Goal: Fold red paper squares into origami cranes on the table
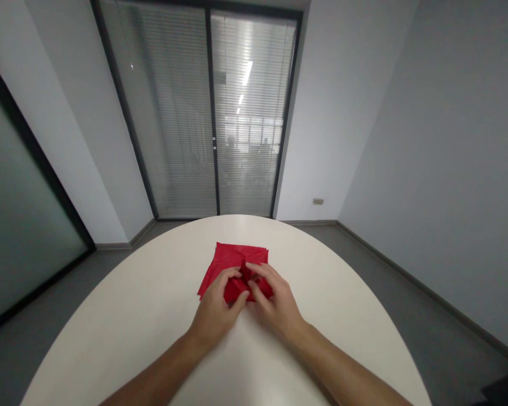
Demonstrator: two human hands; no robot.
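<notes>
"Two hands, one red bundle (236, 288): where is it?"

"Over the tabletop (144, 327), nearer its curved far edge than the bottom of the view, at the near right corner of a creased red sheet (232, 255). I can't tell whether the two are one piece."

"And the grip?"

"Narrow. The left hand (215, 307) holds the left part between thumb and fingers; the right hand (279, 301) pinches at the middle, where a dark flap stands up. Its other fingers are partly hidden."

"What could go wrong?"

"The stuff looks thin, so a hard or uneven pull might tear it. If one thumb eases off, I'd expect the folds to spring open. A knuckle or wrist catching the sheet could drag it askew."
</notes>
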